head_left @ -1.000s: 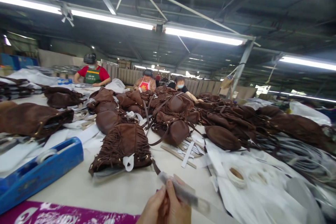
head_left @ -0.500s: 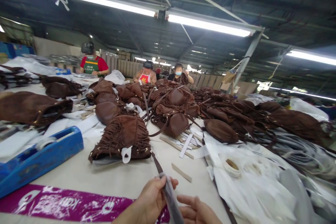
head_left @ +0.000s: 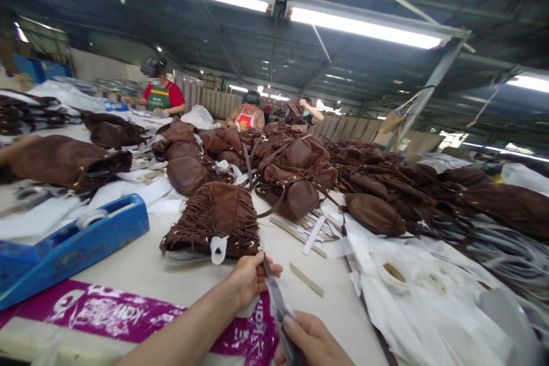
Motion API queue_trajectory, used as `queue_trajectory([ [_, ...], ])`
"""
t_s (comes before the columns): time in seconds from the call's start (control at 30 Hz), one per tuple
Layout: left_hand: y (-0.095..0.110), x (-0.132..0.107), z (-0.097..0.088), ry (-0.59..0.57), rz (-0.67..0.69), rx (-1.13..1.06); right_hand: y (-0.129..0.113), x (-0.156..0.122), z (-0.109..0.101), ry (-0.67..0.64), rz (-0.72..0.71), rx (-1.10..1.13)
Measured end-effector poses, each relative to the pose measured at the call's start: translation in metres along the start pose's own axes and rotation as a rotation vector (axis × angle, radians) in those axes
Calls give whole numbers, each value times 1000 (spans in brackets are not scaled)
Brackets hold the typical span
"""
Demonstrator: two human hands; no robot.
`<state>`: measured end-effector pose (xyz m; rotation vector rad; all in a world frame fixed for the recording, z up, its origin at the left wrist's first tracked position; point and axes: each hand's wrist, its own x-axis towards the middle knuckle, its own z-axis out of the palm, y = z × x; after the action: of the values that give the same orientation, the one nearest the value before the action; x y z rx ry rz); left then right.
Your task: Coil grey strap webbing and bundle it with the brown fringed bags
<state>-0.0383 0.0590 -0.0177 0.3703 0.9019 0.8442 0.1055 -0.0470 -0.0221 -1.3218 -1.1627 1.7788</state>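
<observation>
1. With the left hand point(head_left: 251, 280), pinching a brown strap point(head_left: 274, 291) between thumb and fingers, close to its joint with the fringed bag point(head_left: 223, 211).
2. With the right hand point(head_left: 309, 337), grasping the same strap lower down, nearer to the near edge of the table point(head_left: 338, 291), thumb on top; here covered in thin translucent wrapping.
3. Lying on the table, somewhat back from the near edge: the fringed bag, with mouth turned toward this edge, clear plastic showing under the mouth, and a white loop point(head_left: 218, 249) hanging at the rim. Cannot tell the rest of its contents.
4. Toward the left edge, holding a roll of tape point(head_left: 91, 217): a blue tape dispenser point(head_left: 81, 251). Behind it, with dark mouth open to the right, another brown bag point(head_left: 71, 160); cannot make out the inside.
5. Along the near edge, spread flat below the left forearm: purple printed film point(head_left: 124, 317).
6. Toward the right edge, with a hollow roll point(head_left: 394, 277) on top: white plastic sheeting point(head_left: 403, 320).
7. Toward the far edge, heaped together: many brown bags point(head_left: 295, 154).
</observation>
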Motion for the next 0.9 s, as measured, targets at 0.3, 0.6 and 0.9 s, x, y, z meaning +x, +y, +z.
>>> queue_trajectory([
  [0.3, -7, -4, -8, -132, -76, 46, -41, 52, 31, 208, 103, 299],
  [0.6, -14, -2, -6, -123, 1, 229, -47, 48, 29, 175, 125, 318],
  [0.9, 1, 10, -1, -61, 7, 239, 10, -23, 12, -73, 131, 306],
])
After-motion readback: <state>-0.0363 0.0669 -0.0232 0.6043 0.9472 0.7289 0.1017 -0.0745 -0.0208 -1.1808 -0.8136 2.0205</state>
